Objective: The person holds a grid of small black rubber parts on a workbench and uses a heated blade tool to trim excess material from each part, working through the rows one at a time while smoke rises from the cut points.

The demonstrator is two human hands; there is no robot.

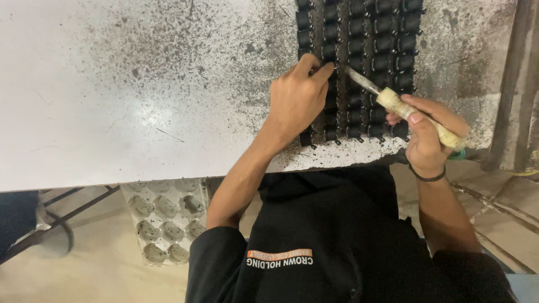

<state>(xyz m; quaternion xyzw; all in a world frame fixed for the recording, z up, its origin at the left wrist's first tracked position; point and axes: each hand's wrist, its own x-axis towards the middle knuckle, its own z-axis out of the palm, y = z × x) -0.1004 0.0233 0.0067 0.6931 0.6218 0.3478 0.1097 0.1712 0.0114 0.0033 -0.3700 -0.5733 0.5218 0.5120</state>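
Note:
Rows of small black cylindrical parts point(383, 42) lie in columns on the worn white table point(140, 101). My left hand point(296, 101) rests on the left columns, with fingertips pinching one black part point(328, 68) near the middle. My right hand point(429, 132) grips a tool with a cream tape-wrapped handle point(418, 118). Its thin metal tip point(359, 79) points up-left toward the part under my left fingers. A dark band circles my right wrist.
A grey moulded tray with round pockets point(165, 219) sits on the floor below the table's front edge. A metal chair frame point(67, 210) stands at the lower left. A table leg or post point(508, 84) runs down the right side.

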